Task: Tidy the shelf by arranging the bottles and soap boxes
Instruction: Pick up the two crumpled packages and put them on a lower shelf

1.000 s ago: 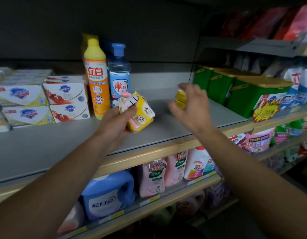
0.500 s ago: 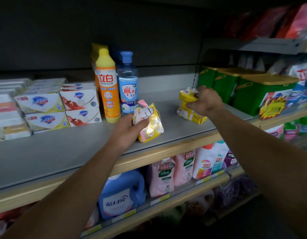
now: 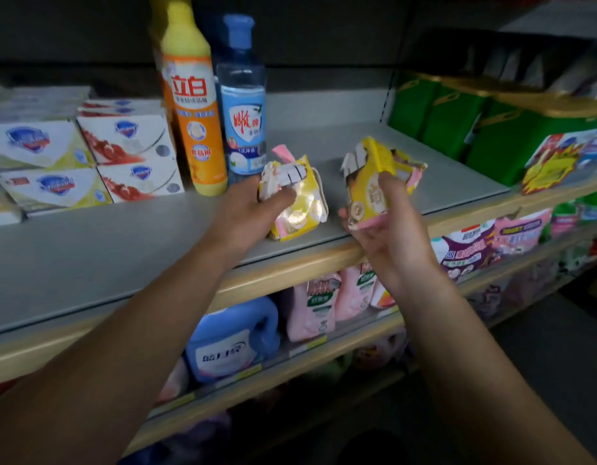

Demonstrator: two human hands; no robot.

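My left hand (image 3: 253, 213) grips a crumpled yellow and pink soap box (image 3: 300, 203) near the front of the grey shelf (image 3: 106, 250). My right hand (image 3: 387, 229) holds a second yellow soap box (image 3: 374, 182), lifted above the shelf's front edge, thumb across its face. Behind them stand an orange bottle with a yellow cap (image 3: 193, 109) and a clear blue-capped bottle (image 3: 243, 105). White soap boxes (image 3: 129, 152) sit stacked in rows at the left.
Green tubs with yellow lids (image 3: 464, 125) fill the shelf's right end. A wooden lip (image 3: 290, 273) runs along the front edge. The lower shelf holds a blue jug (image 3: 233, 340) and pink pouches (image 3: 314, 307).
My right hand has picked the second yellow box up from the back right of the shelf and brought it forward beside the left one. My left hand still holds its box.
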